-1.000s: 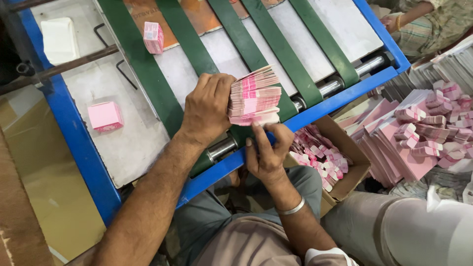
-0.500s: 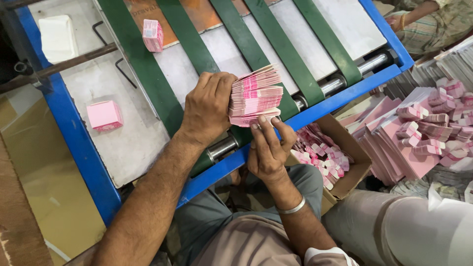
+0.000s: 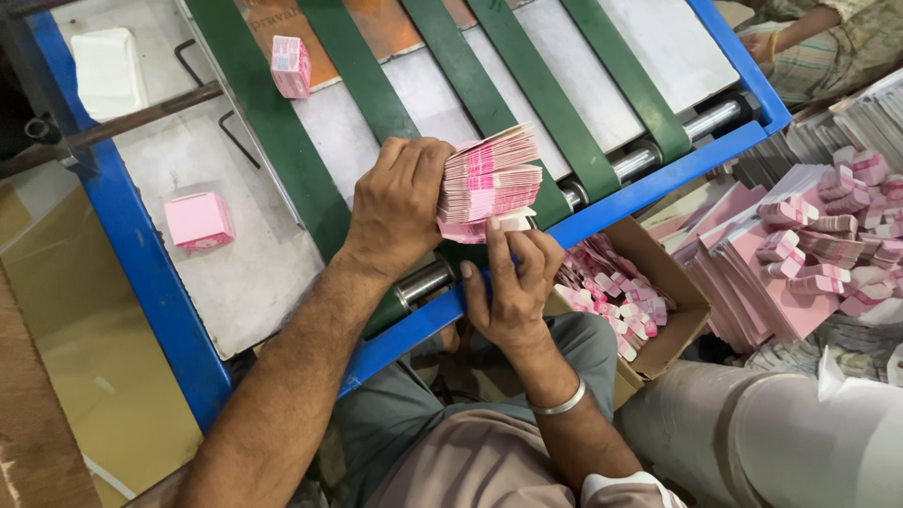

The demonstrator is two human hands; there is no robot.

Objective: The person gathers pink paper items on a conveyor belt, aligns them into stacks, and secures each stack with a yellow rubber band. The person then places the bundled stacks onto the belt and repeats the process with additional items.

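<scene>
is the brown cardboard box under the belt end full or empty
Partly full: the open cardboard box holds a loose heap of pink folded cartons, well below its rim.

Pink and white against green, blue and grey

The stack of cards (image 3: 489, 181) shows pink and white stripes along its edges; the belts (image 3: 273, 132) are dark green, the frame (image 3: 141, 254) bright blue, the table top (image 3: 226, 273) pale grey, the small boxes (image 3: 198, 220) pink, the carton (image 3: 658, 282) brown, and the bracelet (image 3: 557, 406) looks silver.

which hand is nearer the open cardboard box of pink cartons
Right. The right hand sits at the blue frame edge just beside the cardboard box; the left hand grips the pink stack farther up the belts.
</scene>
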